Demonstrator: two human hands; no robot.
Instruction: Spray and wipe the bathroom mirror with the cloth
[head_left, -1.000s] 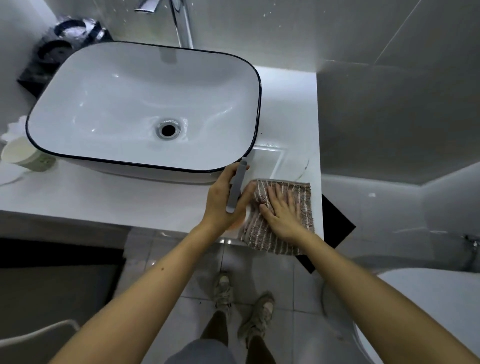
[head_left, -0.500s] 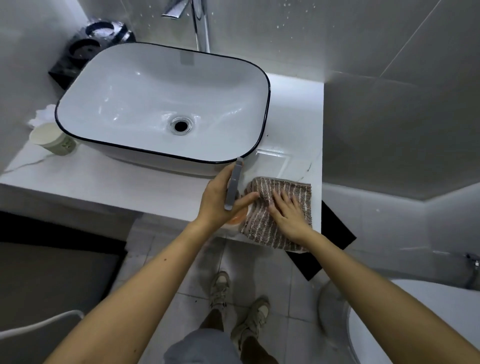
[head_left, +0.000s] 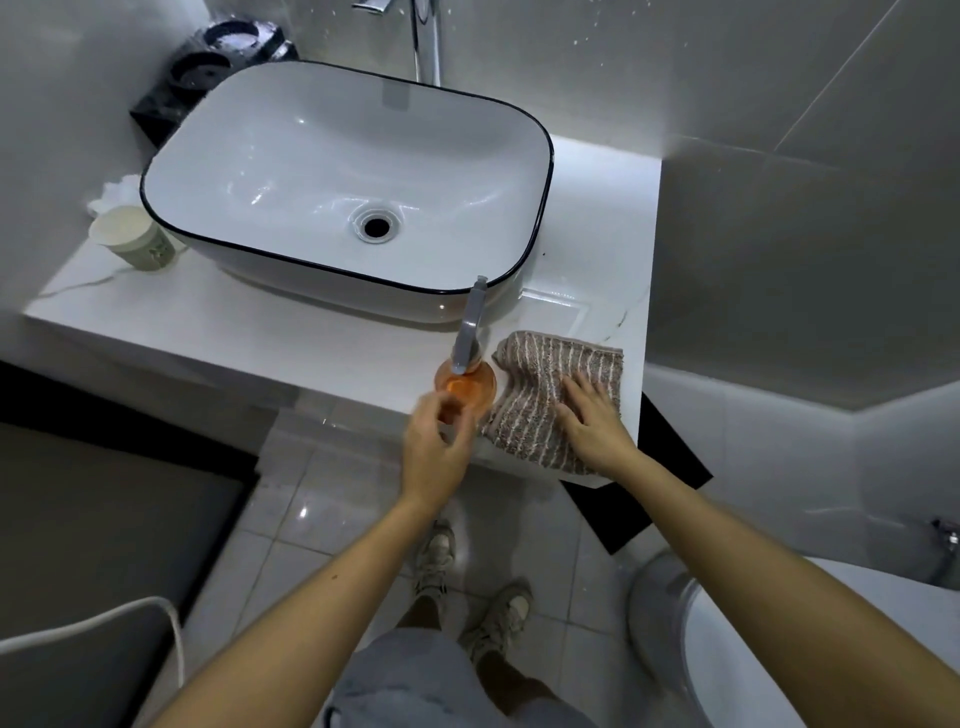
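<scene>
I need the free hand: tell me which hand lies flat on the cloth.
The right hand lies flat on the striped cloth; the left hand hangs beside the orange spray bottle.

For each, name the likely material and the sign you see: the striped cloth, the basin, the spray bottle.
Cloth: probably terry cotton or microfibre, fuzzy and rumpled. Basin: likely glazed ceramic, with glossy white highlights. Spray bottle: seemingly clear orange plastic with a matt grey plastic head.

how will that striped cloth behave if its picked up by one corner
The striped cloth will probably flop and drape: it already lies rumpled beside the spray bottle. It looks like light terry, so likely grippy. The right hand rests flat on it.
</scene>
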